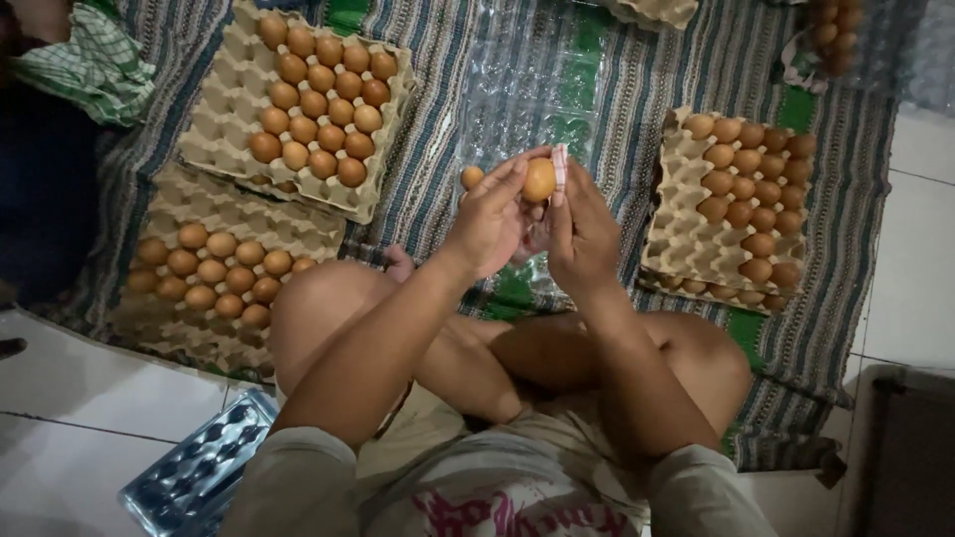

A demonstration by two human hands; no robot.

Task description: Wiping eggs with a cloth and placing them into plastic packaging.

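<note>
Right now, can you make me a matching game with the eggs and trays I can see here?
Things:
1. brown egg in the hands
2. single brown egg on the clear plastic tray
3. grey cardboard egg tray on the person's right
4. green checked cloth

Places:
A. top left corner
B. held between both hands' fingertips
C. just beside the left hand
D. beyond the right hand, on the striped mat

Pairs: 1-B, 2-C, 3-D, 4-A

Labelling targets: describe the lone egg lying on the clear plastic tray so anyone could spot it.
Start at the striped mat, then the clear plastic tray lying between the cardboard egg trays. The egg sits near its front left edge, just left of the left hand. It alone lies on clear plastic, apart from the other eggs.
</note>
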